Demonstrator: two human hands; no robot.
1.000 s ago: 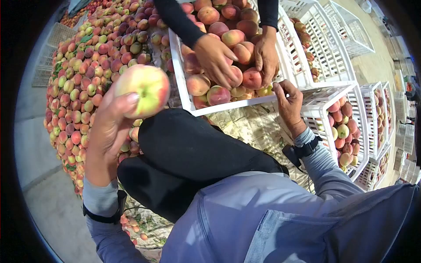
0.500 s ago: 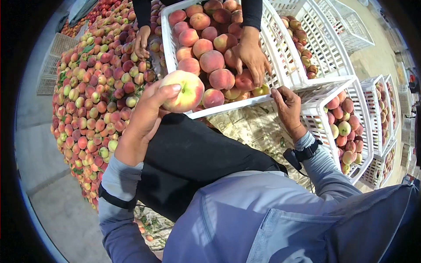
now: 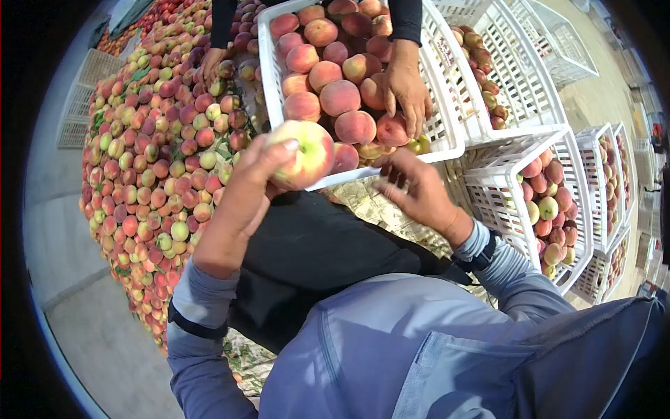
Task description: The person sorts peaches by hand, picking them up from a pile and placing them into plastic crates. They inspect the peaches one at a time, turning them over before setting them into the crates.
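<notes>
head view | worn on head | faces forward and down | wide-angle | hands (image 3: 422, 197) close

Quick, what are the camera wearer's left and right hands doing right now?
Left hand: closed on a round, yellow-and-red peach.
Right hand: partly open, fingers curled, no fruit in it, near the white plastic crate.

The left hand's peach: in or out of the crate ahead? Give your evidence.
Out: the left hand grips the peach in front of the crate's near rim.
</notes>
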